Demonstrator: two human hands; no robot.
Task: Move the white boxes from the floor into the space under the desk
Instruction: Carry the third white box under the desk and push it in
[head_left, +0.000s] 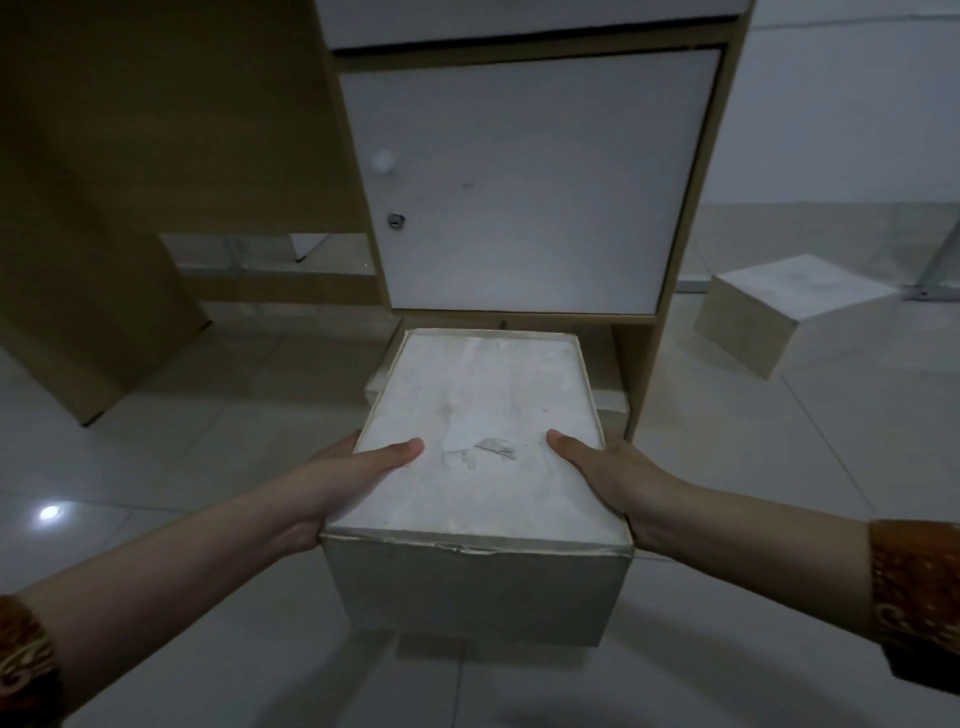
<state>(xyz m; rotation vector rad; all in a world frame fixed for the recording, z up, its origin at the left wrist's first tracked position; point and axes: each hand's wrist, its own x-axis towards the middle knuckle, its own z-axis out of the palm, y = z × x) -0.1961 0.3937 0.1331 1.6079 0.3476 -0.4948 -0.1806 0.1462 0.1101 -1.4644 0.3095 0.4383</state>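
I hold a white box (480, 452) with a scuffed top in both hands, lifted above the floor in front of the desk's cabinet. My left hand (353, 475) grips its left side, thumb on the top. My right hand (605, 475) grips its right side the same way. Behind and below the held box, part of another white box (378, 375) shows on the floor by the cabinet's base. A third white box (779, 306) sits tilted on the floor at the right. The open space under the desk (223, 208) lies to the left of the cabinet.
The wooden desk has a white cabinet door (524, 182) with a knob and a lock, and a drawer above. A wooden side panel (88, 291) stands at the left. Glossy white floor tiles (156, 467) spread all around. A metal frame leg (930, 275) shows at the far right.
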